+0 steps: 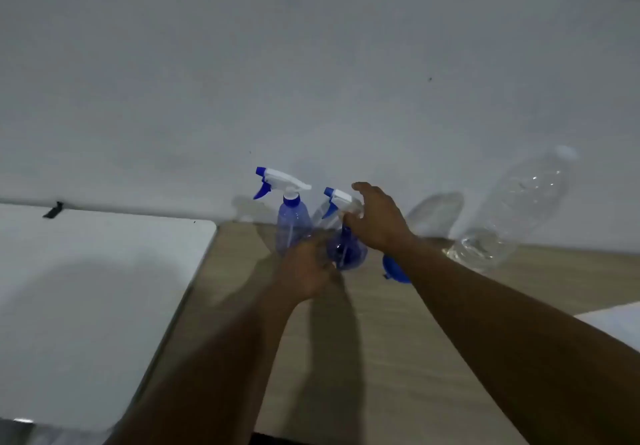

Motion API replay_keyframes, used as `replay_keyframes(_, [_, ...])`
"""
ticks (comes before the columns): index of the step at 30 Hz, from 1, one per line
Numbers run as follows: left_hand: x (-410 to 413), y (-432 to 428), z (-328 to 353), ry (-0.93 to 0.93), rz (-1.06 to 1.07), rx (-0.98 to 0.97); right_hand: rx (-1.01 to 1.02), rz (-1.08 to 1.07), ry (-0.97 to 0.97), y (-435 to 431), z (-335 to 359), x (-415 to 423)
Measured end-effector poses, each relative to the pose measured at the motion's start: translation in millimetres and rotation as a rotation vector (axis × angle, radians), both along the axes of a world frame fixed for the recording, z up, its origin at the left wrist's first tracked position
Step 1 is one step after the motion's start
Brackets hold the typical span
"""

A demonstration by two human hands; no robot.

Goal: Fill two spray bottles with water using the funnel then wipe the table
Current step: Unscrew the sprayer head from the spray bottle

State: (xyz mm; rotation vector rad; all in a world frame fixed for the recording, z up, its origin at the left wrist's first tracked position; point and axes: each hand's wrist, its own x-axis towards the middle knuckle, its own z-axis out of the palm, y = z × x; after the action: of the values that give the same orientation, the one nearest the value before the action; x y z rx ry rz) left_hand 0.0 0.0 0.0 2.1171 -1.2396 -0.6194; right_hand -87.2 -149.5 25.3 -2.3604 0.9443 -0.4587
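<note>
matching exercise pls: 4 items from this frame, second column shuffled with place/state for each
Items
1. far spray bottle
2. near spray bottle
3. clear water bottle
4. blue funnel

Place/state
A. partly hidden behind the right forearm
B. held at the base by the left hand, right hand on its trigger head
C. stands untouched by the wall, left of the others
D. at the right, cap on, water showing at its base

Pairs: 1-C, 2-B, 3-D, 4-A

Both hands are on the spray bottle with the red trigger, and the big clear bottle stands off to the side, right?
Not quite. The head view shows the trigger is blue, not red. Both hands, left hand and right hand, are on that spray bottle, and the big clear bottle stands aside.
</note>
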Motion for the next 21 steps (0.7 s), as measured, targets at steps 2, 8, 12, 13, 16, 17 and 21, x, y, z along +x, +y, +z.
replay_keyframes(2, [-3.6, -8.1, -8.9, 0.005, -0.022, -0.039, -0.022, 0.0, 0.041, -3.6, -5.8, 6.3])
replay_keyframes(8, [-19.0, 1.2, -26.0, 0.062, 0.104, 0.026, -0.083, 0.035, 0.069, 35.3, -8.0, -17.0])
replay_keyframes(12, [-36.4, 33.7, -36.5, 0.093, 0.074, 0.025, -0.052, 0.129, 0.009, 79.2, -13.3, -47.1])
replay_keyframes(13, [-41.2, 42.3, -40.0, 0.104, 0.069, 0.009, -0.063, 0.143, -0.001, 89.9, -16.1, -53.6])
replay_keyframes(16, [-51.8, 63.8, -59.9, 0.175, 0.114, -0.046, -0.14, 0.158, 0.0, 119.3, -20.6, -68.0])
replay_keyframes(17, [-55.9, 70.3, -63.4, 0.184, 0.117, -0.038, -0.168, 0.146, 0.015, 127.0, -22.3, -72.0])
replay_keyframes(21, [-70.9, 89.9, -64.3, 0.171, 0.059, 0.008, -0.325, 0.058, 0.135, 145.4, -30.6, -87.2])
